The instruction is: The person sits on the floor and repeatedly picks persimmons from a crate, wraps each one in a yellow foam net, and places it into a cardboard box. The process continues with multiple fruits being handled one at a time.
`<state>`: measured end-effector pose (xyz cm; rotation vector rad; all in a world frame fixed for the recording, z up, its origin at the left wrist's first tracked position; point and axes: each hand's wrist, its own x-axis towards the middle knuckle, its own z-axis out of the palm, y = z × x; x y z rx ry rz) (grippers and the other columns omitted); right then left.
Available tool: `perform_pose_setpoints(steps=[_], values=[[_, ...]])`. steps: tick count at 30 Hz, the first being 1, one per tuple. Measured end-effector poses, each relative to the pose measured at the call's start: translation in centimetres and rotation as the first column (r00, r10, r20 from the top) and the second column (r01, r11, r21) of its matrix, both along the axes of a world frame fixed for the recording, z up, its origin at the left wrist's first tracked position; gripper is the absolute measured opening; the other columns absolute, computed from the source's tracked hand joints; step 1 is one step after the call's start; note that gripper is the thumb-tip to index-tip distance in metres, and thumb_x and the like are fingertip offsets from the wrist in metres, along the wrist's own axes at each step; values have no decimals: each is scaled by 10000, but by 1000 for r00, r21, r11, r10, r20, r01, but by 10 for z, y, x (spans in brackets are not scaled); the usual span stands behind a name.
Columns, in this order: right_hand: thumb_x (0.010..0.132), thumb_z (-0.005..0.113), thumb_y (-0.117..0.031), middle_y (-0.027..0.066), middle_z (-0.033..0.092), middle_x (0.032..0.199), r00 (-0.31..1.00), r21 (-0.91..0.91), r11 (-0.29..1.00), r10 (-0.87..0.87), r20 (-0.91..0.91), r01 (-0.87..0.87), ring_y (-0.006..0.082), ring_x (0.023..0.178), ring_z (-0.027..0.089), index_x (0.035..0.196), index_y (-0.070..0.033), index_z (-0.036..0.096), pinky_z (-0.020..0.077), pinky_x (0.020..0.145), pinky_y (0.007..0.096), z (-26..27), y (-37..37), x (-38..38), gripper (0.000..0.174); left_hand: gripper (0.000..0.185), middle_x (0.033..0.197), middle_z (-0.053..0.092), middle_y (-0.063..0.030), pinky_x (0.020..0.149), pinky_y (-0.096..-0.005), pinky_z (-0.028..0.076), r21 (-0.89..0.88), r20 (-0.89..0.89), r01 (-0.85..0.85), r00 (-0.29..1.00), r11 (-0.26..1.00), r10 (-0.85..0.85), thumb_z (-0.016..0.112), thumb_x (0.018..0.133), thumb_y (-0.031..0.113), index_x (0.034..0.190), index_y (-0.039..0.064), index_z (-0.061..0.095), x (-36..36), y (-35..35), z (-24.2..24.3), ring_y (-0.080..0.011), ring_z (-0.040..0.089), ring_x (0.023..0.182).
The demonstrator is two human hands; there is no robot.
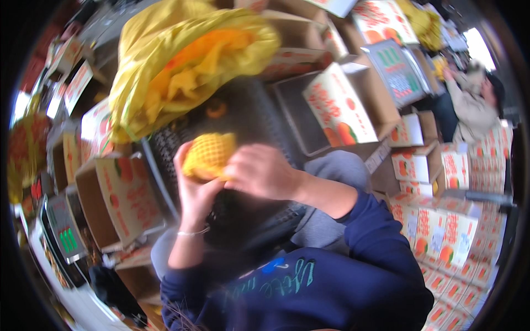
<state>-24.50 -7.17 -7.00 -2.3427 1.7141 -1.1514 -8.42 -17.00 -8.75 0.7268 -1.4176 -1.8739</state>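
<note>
A yellow foam net wraps a round fruit, with a little orange showing at its lower edge. My left hand cups it from below and the left side. At the right side of the net, my right hand has its fingers closed on the edge; motion blurs this hand. Both hands are above a dark plastic crate. An orange fruit lies in that crate, partly in shadow. Beyond the hands, a large yellow plastic bag gapes open, with orange and yellow foam nets inside.
An open printed carton stands at the right, another carton at the left. Digital scales sit at the upper right, and another scale at the left. Stacked cartons fill the right side. Another person sits at the far right.
</note>
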Motion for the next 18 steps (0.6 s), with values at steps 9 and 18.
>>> perform_pose_setpoints(steps=[9,18], values=[[696,843,-254,146,617,1164,963,198,980,-37,267,-17,301,1028,650,1274,-84,543,544,884,367,52,90,-60,673,733,1042,654,-138,670,-249,514,56,-12,732,681,679,-732,656,910,402,1448,0,363,20,16,5,-172,653,740],[871,629,-492,218,621,1186,433,495,213,-814,-387,843,369,1087,617,1216,-65,513,488,918,473,-26,184,-210,561,299,895,675,-45,637,-206,455,-80,319,99,945,992,-69,613,935,198,1171,15,615,11,-8,-5,-76,556,657]])
